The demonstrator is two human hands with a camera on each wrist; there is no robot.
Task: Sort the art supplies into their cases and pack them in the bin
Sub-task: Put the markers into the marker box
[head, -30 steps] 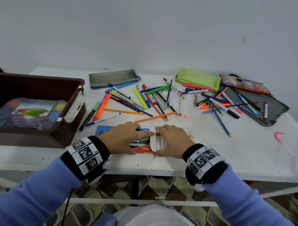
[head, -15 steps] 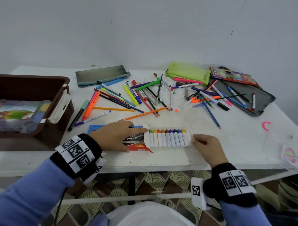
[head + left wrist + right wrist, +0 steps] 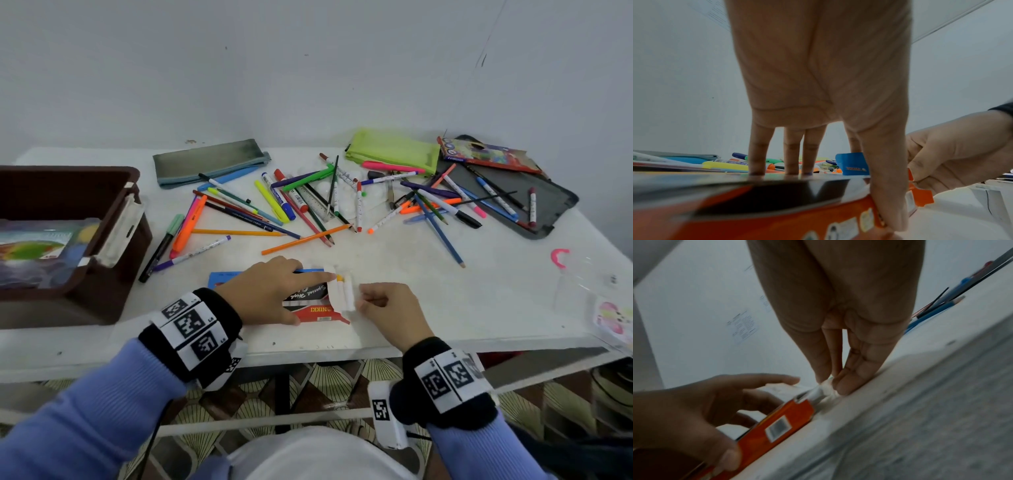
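My right grip (image 3: 383,305) pinches the end of the white crayon tray (image 3: 344,291), thumb and fingers curled on it, with the tray mostly inside the red and black box (image 3: 317,310) near the tabletop's (image 3: 445,301) front edge. My left grip (image 3: 270,289) lies on the box, fingers straight across the top and thumb against its near side. Loose pens (image 3: 308,205) lie scattered beyond, and the brown bin (image 3: 113,274) stands at the left.

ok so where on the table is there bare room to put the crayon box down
Bare table lies right of the right hand, up to the pink clip. A narrower strip runs along the near edge by the brown bin. The middle back is crowded with loose pens.
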